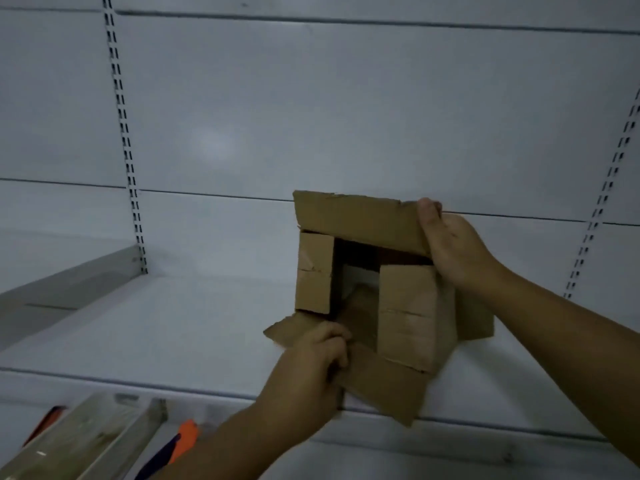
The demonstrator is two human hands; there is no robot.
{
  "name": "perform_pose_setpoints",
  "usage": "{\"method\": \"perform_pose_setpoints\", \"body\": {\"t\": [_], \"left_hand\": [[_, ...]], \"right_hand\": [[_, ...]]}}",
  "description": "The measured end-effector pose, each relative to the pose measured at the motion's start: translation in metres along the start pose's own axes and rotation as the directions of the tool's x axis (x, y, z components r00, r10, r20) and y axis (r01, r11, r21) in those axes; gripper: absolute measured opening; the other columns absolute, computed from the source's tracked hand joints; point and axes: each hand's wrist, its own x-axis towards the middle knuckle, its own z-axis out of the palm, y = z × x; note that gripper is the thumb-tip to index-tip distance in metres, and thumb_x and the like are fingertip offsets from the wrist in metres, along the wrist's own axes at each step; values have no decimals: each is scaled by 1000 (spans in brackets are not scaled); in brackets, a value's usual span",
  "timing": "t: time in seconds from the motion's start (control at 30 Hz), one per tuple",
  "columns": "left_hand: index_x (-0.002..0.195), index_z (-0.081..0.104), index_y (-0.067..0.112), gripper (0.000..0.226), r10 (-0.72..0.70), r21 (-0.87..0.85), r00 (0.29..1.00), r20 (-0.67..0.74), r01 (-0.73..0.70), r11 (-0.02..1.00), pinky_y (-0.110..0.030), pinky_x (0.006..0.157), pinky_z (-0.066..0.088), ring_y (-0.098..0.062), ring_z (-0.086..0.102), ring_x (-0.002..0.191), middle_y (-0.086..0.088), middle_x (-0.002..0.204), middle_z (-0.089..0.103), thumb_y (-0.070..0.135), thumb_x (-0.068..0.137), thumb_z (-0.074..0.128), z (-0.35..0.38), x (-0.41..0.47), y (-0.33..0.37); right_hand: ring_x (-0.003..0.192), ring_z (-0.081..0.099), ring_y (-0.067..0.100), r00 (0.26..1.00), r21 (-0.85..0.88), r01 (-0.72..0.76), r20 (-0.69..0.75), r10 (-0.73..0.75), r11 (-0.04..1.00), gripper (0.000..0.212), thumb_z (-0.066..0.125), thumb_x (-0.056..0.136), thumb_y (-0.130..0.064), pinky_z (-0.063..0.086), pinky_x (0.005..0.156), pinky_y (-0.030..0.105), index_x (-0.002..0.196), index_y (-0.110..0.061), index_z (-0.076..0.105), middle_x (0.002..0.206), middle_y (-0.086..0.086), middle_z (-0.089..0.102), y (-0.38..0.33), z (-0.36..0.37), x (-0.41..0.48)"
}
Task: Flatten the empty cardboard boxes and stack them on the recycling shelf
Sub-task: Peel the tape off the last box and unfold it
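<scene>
One cardboard box (362,308) is held in the air just above the front of a white shelf (173,327), its open end turned toward the camera. Two hands hold it. The left hand (311,362) has its grip curled round the lower flap (381,386) at the near-left corner. The right hand (453,251) pinches the right end of the upper flap (356,216), thumb on top. Four flaps show in all: the upper and lower ones spread outward, and a left one (313,271) and a right one (405,317) folded partly across the opening. Nothing shows inside the box but dark shadow and a pale patch deep within, too dim to read. Two slotted uprights (124,150) (606,188) run up the back panel. At the lower left, blurred pale packages (90,441) and an orange and dark blue object (180,445) are cut off by the frame edge.
</scene>
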Motion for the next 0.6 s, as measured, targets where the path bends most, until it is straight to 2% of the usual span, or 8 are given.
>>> {"method": "perform_pose_setpoints", "body": {"t": [0.1,0.17,0.23,0.3,0.43,0.5,0.53,0.6], "left_hand": [[128,45,32,70,-214,-303,966,144,249,920,-7,98,33,-2,44,119,21,124,43,-8,73,60,18,0,-2],[136,28,34,87,-247,-594,918,310,390,704,-19,100,41,1,46,117,18,125,46,-20,73,54,16,12,13],[118,42,33,74,-275,-698,920,279,391,600,-12,82,48,9,58,92,17,107,56,-27,74,46,19,18,28],[99,57,32,58,-276,-625,938,210,346,700,-10,67,49,8,63,74,9,93,63,-21,78,47,22,9,40],[77,74,26,30,-21,-588,977,210,144,796,-19,77,55,4,67,78,20,82,72,8,83,51,13,-10,53],[78,71,33,32,-294,-590,949,-111,175,788,-22,78,57,3,65,85,22,89,70,4,80,57,-4,-3,42],[83,67,31,31,-402,-596,852,-335,139,791,-18,74,56,1,65,87,16,93,69,1,79,61,-14,2,35],[99,53,29,37,-459,-546,714,-529,127,828,-10,68,50,-1,62,91,14,102,59,7,76,70,-25,12,30]], "right_hand": [[41,41,5,988,-69,-155,-1,155,985,66,13,73,-71,28,43,17,57,-14,42,49,0,41,12,9,-15],[40,47,2,990,-73,-144,-23,142,987,68,11,73,-72,29,42,13,54,-18,47,46,-5,44,10,13,-20],[37,46,-2,995,-24,-97,17,98,995,68,12,74,-73,33,42,14,40,-24,45,35,-8,44,11,16,-24],[39,48,-1,995,11,-103,17,102,995,66,12,72,-75,34,41,11,43,-25,44,34,-10,46,15,14,-25],[80,57,15,963,83,-253,121,242,964,71,9,59,-83,43,75,29,75,-29,52,80,2,58,25,10,-24],[74,56,8,958,108,-245,181,224,963,73,10,63,-80,42,70,23,77,-28,59,77,-2,58,22,15,-29],[67,56,5,956,65,-208,224,189,976,74,10,67,-78,42,65,21,71,-26,62,68,-5,58,20,21,-33],[64,59,0,927,-12,-141,350,136,990,69,11,75,-71,41,62,10,62,-27,63,60,-6,60,16,39,-45]]}}
